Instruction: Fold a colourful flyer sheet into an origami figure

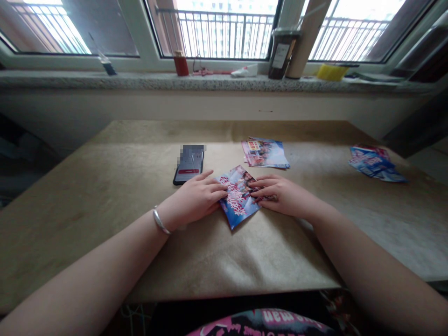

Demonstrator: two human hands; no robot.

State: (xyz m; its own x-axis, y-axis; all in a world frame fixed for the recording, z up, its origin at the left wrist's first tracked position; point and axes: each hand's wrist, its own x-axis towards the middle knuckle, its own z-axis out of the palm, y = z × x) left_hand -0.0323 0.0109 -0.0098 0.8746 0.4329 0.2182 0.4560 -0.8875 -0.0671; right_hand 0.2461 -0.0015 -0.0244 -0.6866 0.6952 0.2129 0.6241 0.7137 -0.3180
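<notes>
A folded glossy leaflet (240, 196), blue and pink with large white and red lettering, lies at an angle on the table in front of me. My left hand (199, 196) grips its left edge with the fingers over the paper; the thumb sticks out towards the phone. At the right edge, my right hand (280, 193) holds the leaflet, fingers on its printed face and part of that edge hidden. Just behind it is a small stack of similar printed sheets (269, 153). A pile of blue folded leaflets (373, 163) lies further off to the right.
A black phone (191, 163) with a lit screen lies beyond my left hand on the tan table (105, 196). Along the stone windowsill (140, 82) stand a red spool (181, 64), a dark lidded container (281, 53) and a yellow object (332, 72).
</notes>
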